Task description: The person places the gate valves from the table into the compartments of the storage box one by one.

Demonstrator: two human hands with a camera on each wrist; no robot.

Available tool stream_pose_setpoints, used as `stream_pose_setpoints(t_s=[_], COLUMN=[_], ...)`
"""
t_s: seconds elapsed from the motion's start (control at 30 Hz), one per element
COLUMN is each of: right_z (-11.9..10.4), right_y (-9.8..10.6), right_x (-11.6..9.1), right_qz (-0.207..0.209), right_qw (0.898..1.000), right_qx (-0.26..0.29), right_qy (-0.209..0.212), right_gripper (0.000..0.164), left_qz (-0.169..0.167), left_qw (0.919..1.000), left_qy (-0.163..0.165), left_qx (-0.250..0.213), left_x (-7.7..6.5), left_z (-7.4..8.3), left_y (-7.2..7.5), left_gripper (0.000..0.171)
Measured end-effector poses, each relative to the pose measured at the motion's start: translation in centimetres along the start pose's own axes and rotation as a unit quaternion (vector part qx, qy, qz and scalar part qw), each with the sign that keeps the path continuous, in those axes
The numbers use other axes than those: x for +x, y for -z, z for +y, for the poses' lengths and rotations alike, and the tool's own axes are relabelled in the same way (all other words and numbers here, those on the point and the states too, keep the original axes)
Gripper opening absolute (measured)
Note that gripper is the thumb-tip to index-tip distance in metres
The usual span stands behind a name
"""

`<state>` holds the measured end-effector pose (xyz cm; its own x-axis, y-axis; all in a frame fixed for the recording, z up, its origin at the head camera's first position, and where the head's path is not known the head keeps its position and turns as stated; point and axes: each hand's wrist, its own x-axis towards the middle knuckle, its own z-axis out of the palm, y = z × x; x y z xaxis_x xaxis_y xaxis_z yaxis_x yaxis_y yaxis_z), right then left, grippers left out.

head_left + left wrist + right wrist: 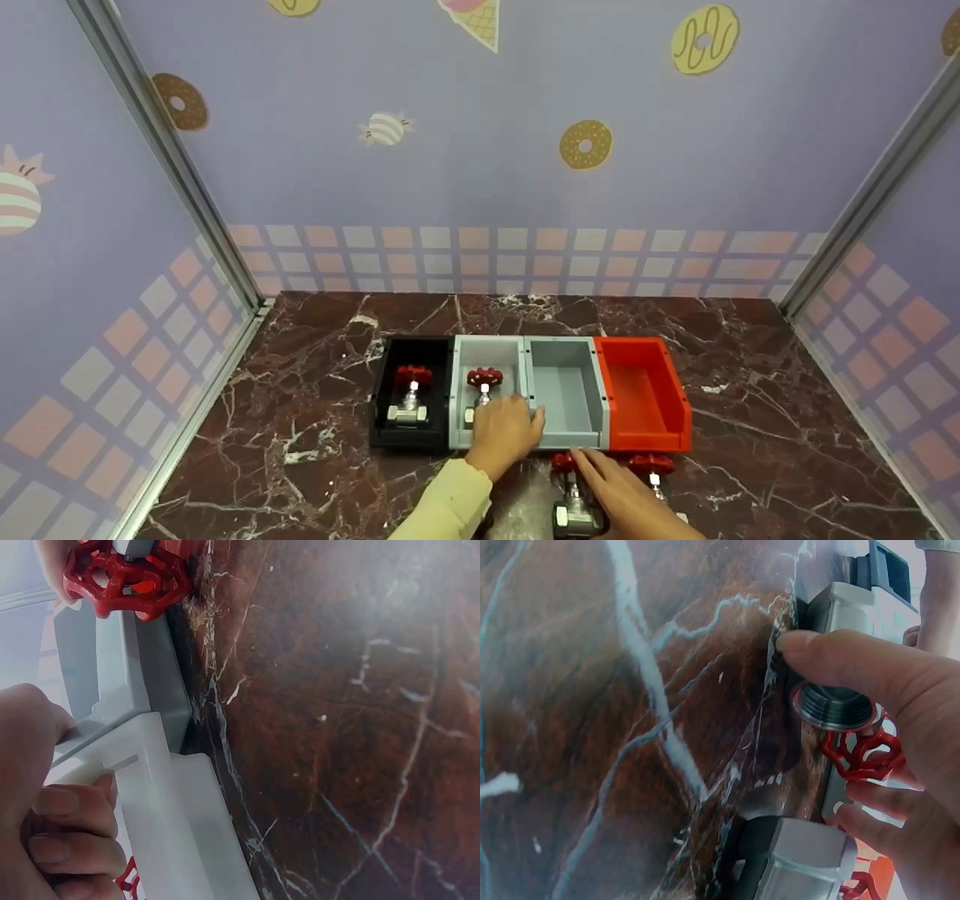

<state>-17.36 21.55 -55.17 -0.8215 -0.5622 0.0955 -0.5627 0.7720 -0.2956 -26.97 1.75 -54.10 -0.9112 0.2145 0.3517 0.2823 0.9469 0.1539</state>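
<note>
In the head view my left hand (506,429) is over the front of the white bin (487,352). Its curled fingers (79,840) lie inside that bin, while the thumb crosses the wall beside the grey bin (564,375), gripping there. Below these fingers shows the red handwheel of a valve (484,377) standing in the white bin. My right hand (622,491) holds another valve (576,514) in front of the grey bin, its thumb across the metal body and its fingers by the red handwheel (127,581).
Left of the white bin, a black bin (381,405) contains a valve (409,401). A red bin (679,401) closes the row on the right. Another valve (654,476) stands on the marble-patterned table (300,405) beside my right hand. Patterned walls (480,187) enclose the table.
</note>
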Motion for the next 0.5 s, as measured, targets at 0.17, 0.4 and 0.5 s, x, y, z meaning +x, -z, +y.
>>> stream_pose_setpoints(t_s=[0.17,0.4,0.5], right_z=[-0.06,0.11,0.20], right_y=[-0.09,-0.48,-0.51], right_x=[0.04,-0.11,-0.24], right_qz=[0.011,0.050,0.063], right_qw=[1.000,0.999,0.998], right_qx=[-0.001,-0.011,-0.014], right_qy=[-0.001,0.015,0.019], right_gripper=[0.116,0.115,0.115], left_qz=[0.005,0.009,0.025], left_qw=[1.0000,0.9999,0.9997], left_qy=[-0.005,-0.006,-0.006], left_qx=[-0.001,0.002,0.002], left_x=[-0.02,-0.12,-0.17], left_z=[0.01,0.01,0.07], left_y=[-0.15,-0.42,-0.44], left_gripper=[0.047,0.046,0.045])
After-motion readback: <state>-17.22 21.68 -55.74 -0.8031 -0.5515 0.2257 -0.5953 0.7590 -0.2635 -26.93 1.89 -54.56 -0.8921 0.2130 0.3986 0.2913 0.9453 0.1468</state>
